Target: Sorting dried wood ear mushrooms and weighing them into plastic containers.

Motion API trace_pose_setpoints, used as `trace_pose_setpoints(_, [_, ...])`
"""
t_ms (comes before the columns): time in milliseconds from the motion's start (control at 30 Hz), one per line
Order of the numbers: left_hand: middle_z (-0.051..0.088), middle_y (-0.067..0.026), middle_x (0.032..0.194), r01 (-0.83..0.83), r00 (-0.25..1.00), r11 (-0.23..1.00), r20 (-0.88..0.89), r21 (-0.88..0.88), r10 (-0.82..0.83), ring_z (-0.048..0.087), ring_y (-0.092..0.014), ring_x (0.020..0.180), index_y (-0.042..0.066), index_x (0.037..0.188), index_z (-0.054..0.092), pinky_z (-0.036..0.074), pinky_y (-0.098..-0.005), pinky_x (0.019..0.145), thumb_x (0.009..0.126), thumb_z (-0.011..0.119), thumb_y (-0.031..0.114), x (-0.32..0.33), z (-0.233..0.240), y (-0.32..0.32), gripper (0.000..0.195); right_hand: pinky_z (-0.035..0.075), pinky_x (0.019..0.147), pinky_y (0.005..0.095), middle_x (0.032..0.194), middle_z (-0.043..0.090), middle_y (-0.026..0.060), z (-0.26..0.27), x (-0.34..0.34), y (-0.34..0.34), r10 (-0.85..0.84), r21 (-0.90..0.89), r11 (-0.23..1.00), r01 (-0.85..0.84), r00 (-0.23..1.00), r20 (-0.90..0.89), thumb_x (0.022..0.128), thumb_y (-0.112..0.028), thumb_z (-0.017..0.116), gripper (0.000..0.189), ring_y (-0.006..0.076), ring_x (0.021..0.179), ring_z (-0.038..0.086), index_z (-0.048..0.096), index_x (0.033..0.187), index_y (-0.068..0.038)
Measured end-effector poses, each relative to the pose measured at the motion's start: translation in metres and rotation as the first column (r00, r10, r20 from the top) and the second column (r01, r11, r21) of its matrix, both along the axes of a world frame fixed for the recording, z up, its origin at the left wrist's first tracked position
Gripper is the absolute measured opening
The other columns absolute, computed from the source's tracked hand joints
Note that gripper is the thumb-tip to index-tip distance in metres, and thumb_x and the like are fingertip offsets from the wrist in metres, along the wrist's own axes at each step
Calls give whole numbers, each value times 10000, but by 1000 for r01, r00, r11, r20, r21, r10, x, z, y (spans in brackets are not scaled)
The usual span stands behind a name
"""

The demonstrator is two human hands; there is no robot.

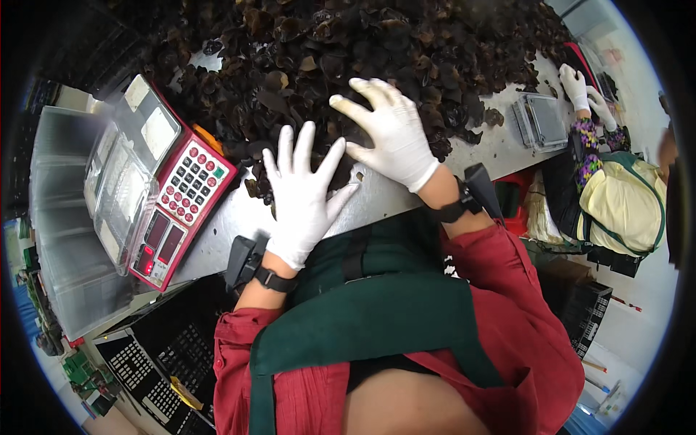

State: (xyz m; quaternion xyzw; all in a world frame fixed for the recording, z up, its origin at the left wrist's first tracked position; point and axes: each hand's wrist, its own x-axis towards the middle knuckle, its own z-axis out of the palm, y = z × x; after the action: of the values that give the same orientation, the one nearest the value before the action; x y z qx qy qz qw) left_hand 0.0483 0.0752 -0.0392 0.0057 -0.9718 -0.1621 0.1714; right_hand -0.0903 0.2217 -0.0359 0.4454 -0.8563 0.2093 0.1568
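Observation:
My left hand (304, 196), in a white glove, lies palm down with its fingers spread at the near edge of a large heap of dark wood ear mushrooms (304, 60). To its right, my right hand (389, 130), gloved too, reaches over the heap with fingers apart and slightly bent. Neither hand shows anything gripped. Left of my hands stands a red digital scale (193, 179) with a keypad and a lit display. A clear plastic clamshell container (122, 196) rests on it, its lid raised or stacked, I cannot tell which.
The heap covers much of the metal table (375, 190). Stacked clear plastic containers (76, 217) stand at the left, black crates (168, 353) below. At the right are more clear containers (541, 122), a red stool (514, 201) and a co-worker's gloved hands (576, 89) near another scale.

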Motion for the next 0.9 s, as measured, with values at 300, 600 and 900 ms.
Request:
trace_pose_setpoints(300, [618,-143,1152,-23,981,993,-191,118,46,578,-335,1075,41,1007,661,475,-411,924,780,716,-6,-8,-25,-19,239,563,642,306,918,625,8,-12,-21,-5,77,-225,971,-81,997,-27,745,-137,761,249,185,846,656,698,986,-147])
trace_pose_setpoints(600, [645,-116,961,-54,939,941,-304,335,162,639,-290,905,39,968,650,523,-351,803,757,706,-77,-1,-16,-35,247,564,698,387,913,622,114,39,-12,-81,203,394,886,-246,968,149,813,-29,612,668,280,829,690,528,1423,-289])
trace_pose_setpoints(900, [671,-43,912,-151,913,647,-146,747,381,634,-131,860,29,984,665,497,-253,798,855,681,-12,2,9,-59,137,547,811,391,915,723,132,33,-64,-101,284,12,948,-318,863,417,734,-145,661,253,308,902,689,751,968,-119])
